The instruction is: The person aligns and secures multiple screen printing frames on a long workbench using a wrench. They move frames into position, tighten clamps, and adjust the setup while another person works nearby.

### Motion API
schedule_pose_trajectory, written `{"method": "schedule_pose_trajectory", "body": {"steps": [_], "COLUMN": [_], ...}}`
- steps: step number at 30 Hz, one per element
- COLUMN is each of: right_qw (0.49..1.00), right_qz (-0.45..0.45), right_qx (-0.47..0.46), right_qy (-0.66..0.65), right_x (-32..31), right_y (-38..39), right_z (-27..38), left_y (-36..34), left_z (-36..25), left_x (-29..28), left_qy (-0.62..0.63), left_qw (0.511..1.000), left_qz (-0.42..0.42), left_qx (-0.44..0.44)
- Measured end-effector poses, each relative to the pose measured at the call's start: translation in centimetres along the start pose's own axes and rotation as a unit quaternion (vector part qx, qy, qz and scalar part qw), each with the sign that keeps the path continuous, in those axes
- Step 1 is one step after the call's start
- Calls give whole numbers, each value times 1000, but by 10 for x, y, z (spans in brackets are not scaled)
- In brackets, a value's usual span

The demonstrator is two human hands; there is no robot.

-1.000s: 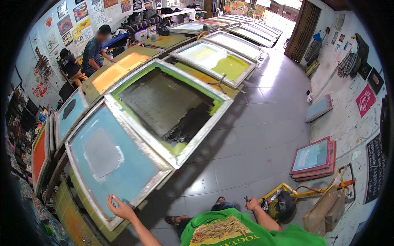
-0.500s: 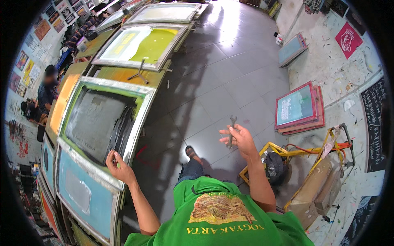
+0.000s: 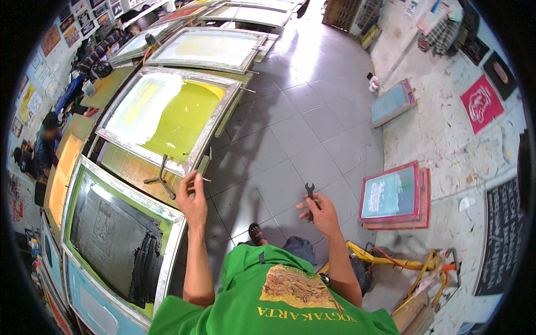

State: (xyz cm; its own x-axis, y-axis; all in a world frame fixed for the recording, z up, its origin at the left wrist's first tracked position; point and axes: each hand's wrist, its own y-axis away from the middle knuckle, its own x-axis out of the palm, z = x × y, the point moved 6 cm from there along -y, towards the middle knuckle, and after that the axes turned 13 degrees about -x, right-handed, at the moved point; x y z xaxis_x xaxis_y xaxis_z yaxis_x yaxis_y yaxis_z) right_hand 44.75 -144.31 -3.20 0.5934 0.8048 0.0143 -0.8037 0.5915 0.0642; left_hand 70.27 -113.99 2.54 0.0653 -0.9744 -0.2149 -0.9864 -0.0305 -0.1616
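Note:
My right hand (image 3: 321, 212) holds a small dark open-end wrench (image 3: 310, 188), gripped near its lower end with the forked jaw pointing up. Some of its other fingers are spread. My left hand (image 3: 194, 201) is raised over the table edge, fingers loosely bent and apart, with nothing seen in it. Just beside it, a dark three-armed Y-shaped wrench (image 3: 162, 180) rests on the yellowish board between two printing screens. The nearest are a screen with white and yellow-green ink (image 3: 192, 111) and a screen smeared with black ink (image 3: 111, 240).
More framed screens (image 3: 209, 47) line the table on the left. Grey floor tiles (image 3: 296, 128) run along the aisle. Red-framed screens (image 3: 391, 192) lean at the right wall, near a yellow metal frame (image 3: 391, 259). Another person (image 3: 47, 145) is at the far left.
I have moved forward along the table, so the black-ink screen now lies lower in view. My left hand has come up beside the Y-shaped wrench. The open-end wrench stays in my right hand.

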Motion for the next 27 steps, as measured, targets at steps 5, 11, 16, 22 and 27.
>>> {"method": "schedule_pose_trajectory", "body": {"steps": [5, 11, 16, 22, 27], "right_qw": [989, 878, 958, 950, 969], "right_qz": [-100, -57, 49, 227, 228], "right_qx": [-17, -181, -78, -52, 69], "right_qy": [106, 439, 272, 209, -58], "right_x": [-33, -57, -68, -41, 9], "right_y": [-65, -174, -303, -442, -524], "right_z": [1, 23, 23, 40, 31], "left_y": [-65, -123, -151, -136, -102], "left_z": [-10, 0, 19, 24, 49], "left_x": [69, 134, 153, 146, 76], "left_qy": [-26, -140, -303, -390, -461], "left_qw": [1000, 990, 946, 898, 754], "left_qz": [13, 5, -102, -193, -422], "left_qx": [-9, 8, 44, -62, -202]}}
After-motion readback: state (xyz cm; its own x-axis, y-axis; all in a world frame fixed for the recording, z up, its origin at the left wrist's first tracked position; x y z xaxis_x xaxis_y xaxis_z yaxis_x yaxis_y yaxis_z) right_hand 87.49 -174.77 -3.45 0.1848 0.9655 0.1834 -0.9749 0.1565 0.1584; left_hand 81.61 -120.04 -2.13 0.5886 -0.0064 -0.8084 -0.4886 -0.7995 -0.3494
